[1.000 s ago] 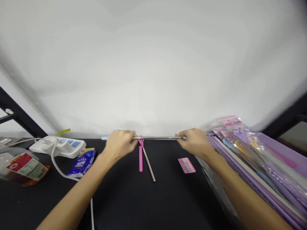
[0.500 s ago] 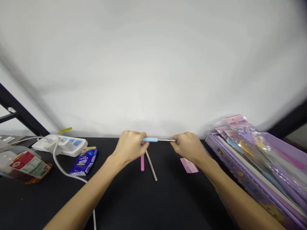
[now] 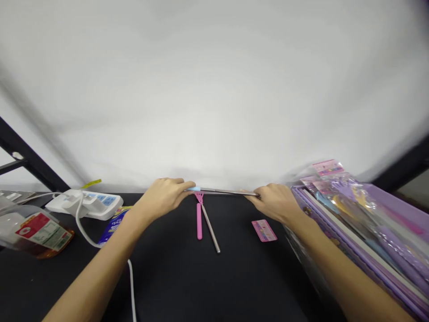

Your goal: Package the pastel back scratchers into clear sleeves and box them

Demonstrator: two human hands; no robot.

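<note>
My left hand [image 3: 164, 197] and my right hand [image 3: 273, 200] each grip one end of a thin telescopic metal rod [image 3: 224, 191] with a light blue handle, held level above the far edge of the black table [image 3: 187, 277]. The rod is drawn out long between the hands. Below it on the table lies a pink-handled rod with a small pink rake head [image 3: 199, 219], its metal shaft [image 3: 211, 230] angled to the right. Both hands are closed around the held rod.
A small pink card [image 3: 264, 230] lies near my right wrist. Purple packaged sets [image 3: 362, 214] are stacked at the right. At the left are a white power strip [image 3: 85, 202] with cable, a blue tissue pack [image 3: 112, 226] and a clear bottle [image 3: 31, 230]. A white wall stands behind.
Half a second ago my hands were close together with the rod pushed short; now they have moved apart and the rod is extended again.
</note>
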